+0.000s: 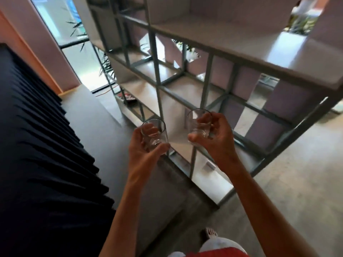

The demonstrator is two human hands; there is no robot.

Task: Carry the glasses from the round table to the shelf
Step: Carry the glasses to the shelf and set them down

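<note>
My left hand [143, 151] grips a clear empty glass [155, 133], fingers wrapped round its lower half. My right hand [213, 134] holds a second clear glass [197, 123], thumb under its base and fingers curled over its side. Both glasses are upright, held side by side at chest height in front of the grey open shelf [232, 51], whose metal frame divides it into square compartments. The round table is out of view.
A dark pleated curtain [37, 145] fills the left side. A grey concrete floor [297, 182] lies to the right of the shelf. Plants [106, 65] and a window stand behind the shelf. A dark red-and-black object [128, 98] lies on a low shelf board.
</note>
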